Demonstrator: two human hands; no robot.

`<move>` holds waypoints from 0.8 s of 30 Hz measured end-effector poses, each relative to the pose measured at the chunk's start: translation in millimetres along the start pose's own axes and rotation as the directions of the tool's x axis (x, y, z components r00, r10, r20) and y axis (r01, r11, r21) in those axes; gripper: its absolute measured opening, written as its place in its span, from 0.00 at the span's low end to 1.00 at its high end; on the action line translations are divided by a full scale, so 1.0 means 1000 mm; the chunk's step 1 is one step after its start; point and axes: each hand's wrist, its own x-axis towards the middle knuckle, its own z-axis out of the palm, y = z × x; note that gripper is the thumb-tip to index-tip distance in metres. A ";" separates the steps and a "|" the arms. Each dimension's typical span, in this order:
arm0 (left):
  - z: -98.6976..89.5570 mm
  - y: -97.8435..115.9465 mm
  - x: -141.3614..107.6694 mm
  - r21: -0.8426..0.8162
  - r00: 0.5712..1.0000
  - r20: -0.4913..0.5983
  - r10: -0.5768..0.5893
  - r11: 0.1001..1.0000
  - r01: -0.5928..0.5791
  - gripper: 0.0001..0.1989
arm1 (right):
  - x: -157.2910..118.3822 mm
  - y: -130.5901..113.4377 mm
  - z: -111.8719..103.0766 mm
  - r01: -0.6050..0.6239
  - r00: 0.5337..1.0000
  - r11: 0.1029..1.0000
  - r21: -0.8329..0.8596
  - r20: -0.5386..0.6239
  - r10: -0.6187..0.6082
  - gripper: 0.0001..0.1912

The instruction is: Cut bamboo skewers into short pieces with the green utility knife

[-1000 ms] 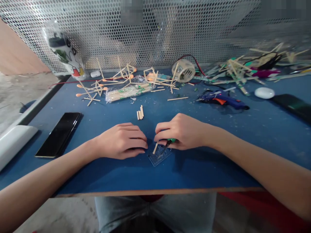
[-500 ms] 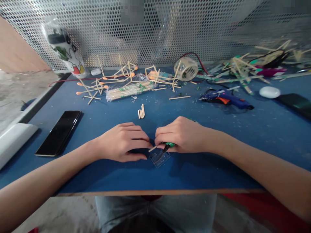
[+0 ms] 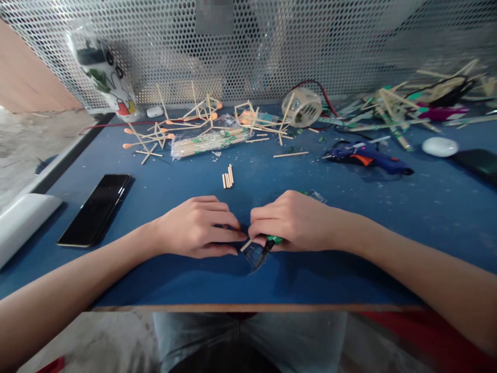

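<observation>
My right hand [image 3: 289, 220] is closed around a green-handled craft knife [image 3: 274, 239], its dark blade slanting down and to the left. A short wooden stick [image 3: 246, 245] sticks out from under the right fingertips. Beneath the blade lies a clear plastic ruler [image 3: 256, 255], mostly covered by that hand; its far end shows beyond the wrist. My left hand [image 3: 205, 228] rests on the blue table just left of the stick, fingers bent, thumb apart, with nothing visible in it. Several short cut sticks [image 3: 228, 177] lie beyond the hands.
A black phone [image 3: 95, 210] and a white case [image 3: 27, 223] lie at left. Behind are stick frames [image 3: 155, 135], bagged sticks [image 3: 212, 142] and a plastic cup [image 3: 303, 107]. A blue glue gun [image 3: 368, 157] and a white earbud case [image 3: 440, 147] are at right. Perforated metal [image 3: 166, 46] closes the back.
The knife blade has tipped further downward in my right hand, and the stick's exposed end now points more steeply toward me. My left hand has shifted slightly right.
</observation>
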 end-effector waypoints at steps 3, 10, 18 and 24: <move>-0.001 0.000 0.001 -0.024 1.000 0.030 -0.007 1.000 0.008 0.12 | -0.001 0.001 -0.006 -0.015 1.000 1.000 0.001 0.000 0.015 0.04; -0.001 -0.001 0.004 -0.073 0.998 0.062 -0.029 0.997 0.033 0.14 | -0.010 0.017 -0.036 -0.176 0.973 0.981 0.084 0.168 0.160 0.25; 0.001 -0.002 0.007 -0.150 0.993 0.091 -0.070 0.985 0.083 0.14 | -0.005 0.024 -0.037 -0.327 0.907 0.942 0.082 0.306 0.288 0.29; 0.003 -0.003 0.008 -0.151 0.994 0.074 -0.077 0.985 0.088 0.13 | -0.004 0.024 -0.035 -0.352 0.891 0.932 0.086 0.337 0.306 0.30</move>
